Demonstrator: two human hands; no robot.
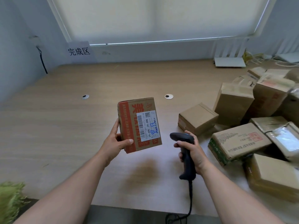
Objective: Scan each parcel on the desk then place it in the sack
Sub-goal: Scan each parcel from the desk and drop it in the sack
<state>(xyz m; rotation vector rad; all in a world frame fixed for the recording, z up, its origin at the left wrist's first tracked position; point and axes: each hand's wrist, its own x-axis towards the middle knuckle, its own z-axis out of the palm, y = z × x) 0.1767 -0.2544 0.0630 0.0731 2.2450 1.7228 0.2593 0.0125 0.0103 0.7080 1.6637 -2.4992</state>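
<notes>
In the head view, one parcel (139,125) is held above the desk (64,118) by the left hand (115,140). Its thumb is laid over the front face and the fingers are curled behind the box, so the parcel is grasped firmly. The white label (148,126) with the barcode is turned up toward the camera. The right hand (191,151) is closed around the handle of a dark scanner (186,152), whose head is pointed toward the label from just beside the parcel. A cable (190,201) is seen hanging from the scanner over the near desk edge.

The step in hand is judged to be the scan itself — the parcel is lifted and presented, but whether the code is already read cannot be told. The placing in the sack is not yet done for this parcel. A green fringed thing (9,201) at the lower left may be the sack, though this is not certain.

Much work seems to be left: a pile of parcels (252,126) is lying on the right side of the desk. About nine or ten boxes can be counted there — the far ones overlap and are blurred, so the number is not exact. One scanner and one held parcel are counted.
</notes>
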